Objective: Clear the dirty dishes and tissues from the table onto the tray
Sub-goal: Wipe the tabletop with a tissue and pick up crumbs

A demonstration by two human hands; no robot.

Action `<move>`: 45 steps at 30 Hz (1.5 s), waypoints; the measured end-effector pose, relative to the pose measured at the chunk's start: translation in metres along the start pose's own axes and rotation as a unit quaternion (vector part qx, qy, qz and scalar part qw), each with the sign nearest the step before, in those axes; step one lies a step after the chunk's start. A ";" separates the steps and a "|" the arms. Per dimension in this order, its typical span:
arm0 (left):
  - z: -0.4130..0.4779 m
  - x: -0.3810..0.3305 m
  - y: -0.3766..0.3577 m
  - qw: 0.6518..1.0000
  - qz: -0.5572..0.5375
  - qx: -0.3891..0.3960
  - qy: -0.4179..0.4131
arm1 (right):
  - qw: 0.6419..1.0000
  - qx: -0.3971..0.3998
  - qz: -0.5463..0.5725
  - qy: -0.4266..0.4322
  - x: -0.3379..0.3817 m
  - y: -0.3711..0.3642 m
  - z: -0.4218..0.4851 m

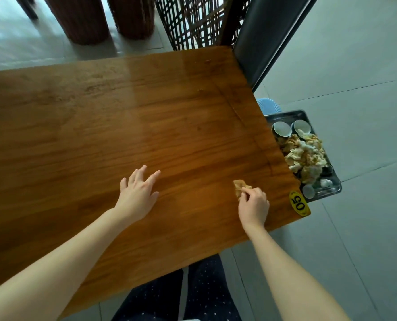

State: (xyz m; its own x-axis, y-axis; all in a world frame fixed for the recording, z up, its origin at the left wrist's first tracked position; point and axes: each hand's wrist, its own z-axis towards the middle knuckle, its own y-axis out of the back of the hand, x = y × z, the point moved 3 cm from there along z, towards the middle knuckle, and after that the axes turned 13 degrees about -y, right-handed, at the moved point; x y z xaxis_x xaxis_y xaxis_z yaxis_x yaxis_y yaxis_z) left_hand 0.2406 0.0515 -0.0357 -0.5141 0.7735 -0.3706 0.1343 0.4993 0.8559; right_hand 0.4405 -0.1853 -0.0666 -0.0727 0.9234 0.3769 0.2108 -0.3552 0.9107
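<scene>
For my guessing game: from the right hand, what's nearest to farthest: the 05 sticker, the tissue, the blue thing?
1. Tissue, pinched in the right hand.
2. 05 sticker, on the table corner, just right.
3. Blue thing, past the tray's far end.

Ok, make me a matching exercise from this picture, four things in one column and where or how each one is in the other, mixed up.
1. left hand
2. right hand
3. tray
4. yellow sticker

A. on the near right corner of the table
B. pinches a crumpled tissue
C. open, fingers spread over the table
D. beyond the table's right edge, holding bowls and tissues

Pairs: 1-C, 2-B, 3-D, 4-A.
</scene>
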 end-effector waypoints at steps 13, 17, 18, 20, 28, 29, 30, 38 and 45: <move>0.012 -0.038 -0.006 1.000 -0.006 -0.006 0.025 | 0.989 0.082 -0.011 0.119 0.001 -0.010 -0.057; 0.022 -0.057 -0.010 1.000 0.003 -0.002 0.014 | 0.979 0.065 -0.035 0.189 -0.016 0.006 -0.046; 0.024 -0.062 -0.013 1.000 0.006 0.005 0.006 | 0.978 0.055 -0.045 0.198 -0.024 0.012 -0.036; 0.027 -0.071 -0.020 1.000 0.009 0.020 -0.011 | 0.980 0.036 -0.067 0.186 -0.043 0.025 -0.013; 0.041 -0.099 -0.044 0.998 0.006 0.057 -0.037 | 0.999 0.006 -0.037 -0.008 -0.078 0.046 0.029; 0.044 -0.104 -0.046 0.997 0.004 0.061 -0.043 | 0.999 0.016 -0.028 0.006 -0.070 0.041 0.020; 0.046 -0.108 -0.048 0.997 0.003 0.063 -0.049 | 0.999 0.032 -0.021 0.034 -0.061 0.035 0.009; 0.064 -0.134 -0.056 0.995 0.010 0.074 -0.067 | 0.982 0.071 -0.027 0.176 -0.050 0.024 -0.005; 0.075 -0.153 -0.052 0.994 0.007 0.070 -0.083 | 0.997 -0.002 0.021 -0.072 -0.091 0.049 0.078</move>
State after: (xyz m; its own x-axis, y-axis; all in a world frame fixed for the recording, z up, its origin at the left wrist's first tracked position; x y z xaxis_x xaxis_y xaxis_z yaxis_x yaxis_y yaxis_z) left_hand 0.3758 -0.0632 -0.0511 -0.3665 0.8287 -0.4231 0.2624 0.5283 0.8075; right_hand 0.5338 -0.2751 -0.0695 0.0768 0.9189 0.3870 0.2066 -0.3944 0.8954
